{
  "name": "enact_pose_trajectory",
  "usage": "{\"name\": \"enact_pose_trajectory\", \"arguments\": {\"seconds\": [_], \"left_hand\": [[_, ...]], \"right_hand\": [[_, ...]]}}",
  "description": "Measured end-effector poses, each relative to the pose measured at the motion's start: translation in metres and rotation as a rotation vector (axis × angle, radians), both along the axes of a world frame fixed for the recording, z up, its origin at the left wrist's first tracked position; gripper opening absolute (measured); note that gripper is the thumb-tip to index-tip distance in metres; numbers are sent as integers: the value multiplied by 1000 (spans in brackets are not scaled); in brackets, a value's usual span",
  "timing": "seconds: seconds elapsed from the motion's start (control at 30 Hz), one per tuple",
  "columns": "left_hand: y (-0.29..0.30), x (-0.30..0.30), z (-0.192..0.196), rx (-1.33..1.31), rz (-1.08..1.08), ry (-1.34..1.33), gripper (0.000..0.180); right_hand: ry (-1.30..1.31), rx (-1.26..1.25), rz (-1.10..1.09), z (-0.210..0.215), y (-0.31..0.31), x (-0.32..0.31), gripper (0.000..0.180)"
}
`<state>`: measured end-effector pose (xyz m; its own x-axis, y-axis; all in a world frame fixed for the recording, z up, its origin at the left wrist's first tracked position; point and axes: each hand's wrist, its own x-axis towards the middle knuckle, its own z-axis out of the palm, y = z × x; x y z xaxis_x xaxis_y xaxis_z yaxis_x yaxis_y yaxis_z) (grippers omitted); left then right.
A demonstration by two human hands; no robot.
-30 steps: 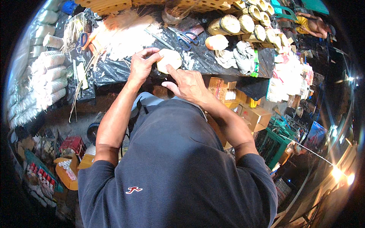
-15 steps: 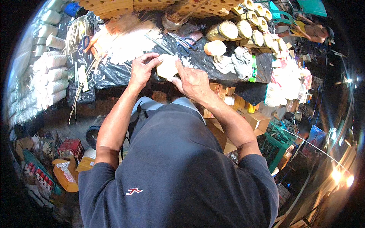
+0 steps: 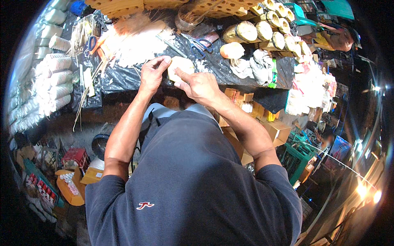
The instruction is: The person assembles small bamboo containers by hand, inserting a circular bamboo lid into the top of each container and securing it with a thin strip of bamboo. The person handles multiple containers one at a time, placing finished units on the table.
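A pale, cream-coloured rounded piece [image 3: 182, 64] with slightly angular edges is held between my hands, just over the near edge of the bench. My left hand [image 3: 152, 75] pinches its left rim with thumb and forefinger. On the lower right of the piece, my right hand [image 3: 202, 87] is closed, with the index finger lying on its face and the thumb against its lower edge. Behind it, blue-handled scissors [image 3: 200, 46] and a grey rod [image 3: 172, 46] lie on the black plastic sheet [image 3: 223, 61].
White scraps [image 3: 139, 45] are spread across the bench's left part. Golden cylinders [image 3: 242, 32] with dark bands are stacked at the far right, near a crumpled cloth [image 3: 261, 67]. White thread spools [image 3: 61, 78] line the left. Cardboard boxes [image 3: 276, 130] stand below at right.
My right hand has shifted slightly left and its index finger has bent in over the face of the piece. The piece has tilted and moved up a little; my left hand is nearly unmoved.
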<state>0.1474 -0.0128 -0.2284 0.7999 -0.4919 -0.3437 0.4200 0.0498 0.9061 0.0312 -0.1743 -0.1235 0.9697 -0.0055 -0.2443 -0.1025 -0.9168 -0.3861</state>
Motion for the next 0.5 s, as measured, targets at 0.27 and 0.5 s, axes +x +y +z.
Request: {"name": "enact_pose_trajectory", "arguments": {"seconds": [0.27,0.5], "left_hand": [[-1,2,0,67,-68,-134,38],[0,-4,5,88,-60,-139,42]], "right_hand": [[127,772,-455,-10,-10,-7,36],[-174,-10,-71,-10,2,-23,71]]}}
